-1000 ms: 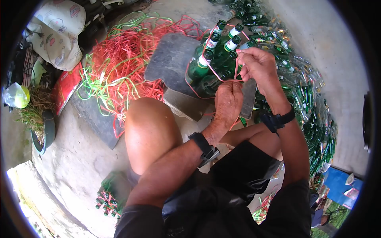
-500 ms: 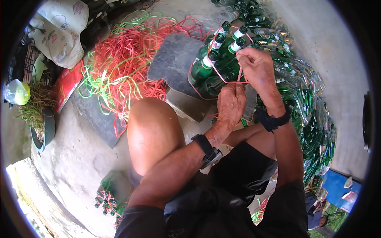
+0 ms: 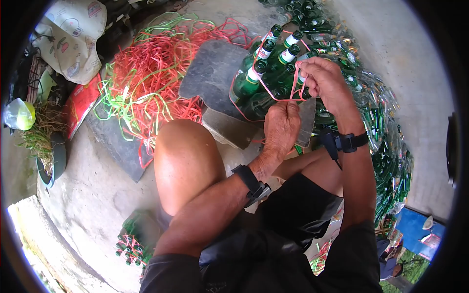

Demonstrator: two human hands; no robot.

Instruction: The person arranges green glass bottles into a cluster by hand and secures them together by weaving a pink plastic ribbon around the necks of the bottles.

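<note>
Several green glass bottles (image 3: 243, 87) with white neck labels stand in a cluster on a dark slab. A pink plastic strap (image 3: 267, 91) runs around them as a loose loop. My left hand (image 3: 282, 126) pinches the strap at the near side of the cluster, its fingertips pressed together. Higher and to the right, my right hand (image 3: 324, 80) grips a raised length of the same strap between thumb and fingers. That length makes a narrow fold between the two hands. Some bottles behind my right hand are partly hidden.
A tangled heap of red and green straps (image 3: 156, 73) lies left of the grey slab (image 3: 212, 68). Many green bottles (image 3: 391, 171) are piled along the right. Another tied bottle bundle (image 3: 132, 244) is at lower left, below a potted plant (image 3: 53, 151).
My right hand has moved slightly right, drawing the strap into a taller fold and turning at the wrist. My left hand stays nearly in place, still pinching the strap.
</note>
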